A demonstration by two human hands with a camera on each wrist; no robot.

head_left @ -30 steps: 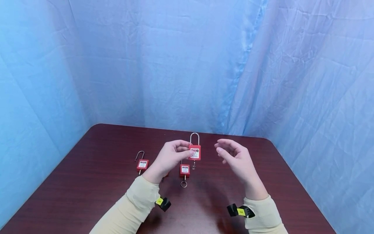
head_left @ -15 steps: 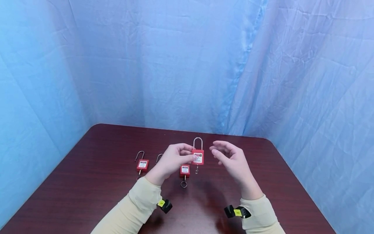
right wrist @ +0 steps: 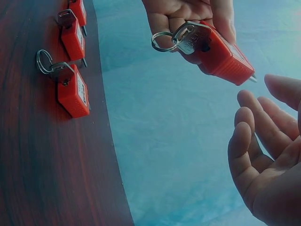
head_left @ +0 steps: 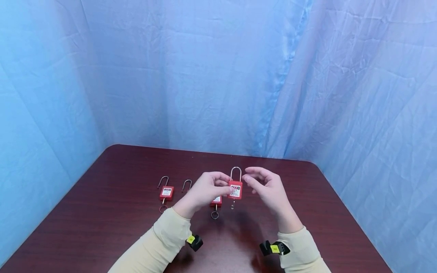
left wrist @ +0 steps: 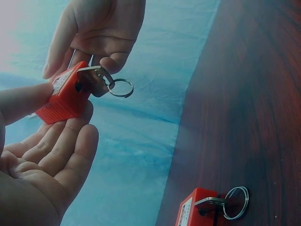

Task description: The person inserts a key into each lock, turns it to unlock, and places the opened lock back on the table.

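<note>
Above the near middle of the dark red-brown wooden table (head_left: 112, 212), the left hand (head_left: 205, 189) pinches a red plastic padlock with a tall steel shackle (head_left: 235, 188) between thumb and fingertips, holding it upright in the air. A silver key with a round split ring (left wrist: 106, 84) sticks out of the bottom of this held padlock. Just right of the held padlock, the right hand (head_left: 266, 189) hovers with fingers loosely curled and spread, gripping nothing; from the wrist views its fingertips are close to the lock body, but I cannot tell whether they touch it.

Below and just left of the held padlock, a 2nd red padlock with key and ring (head_left: 216, 203) lies flat on the table, partly hidden by the left hand. Further left lie a 3rd padlock (head_left: 186, 185), mostly hidden, and a 4th red padlock (head_left: 166, 192). Beyond the table hangs a wrinkled blue cloth backdrop (head_left: 218, 76).
</note>
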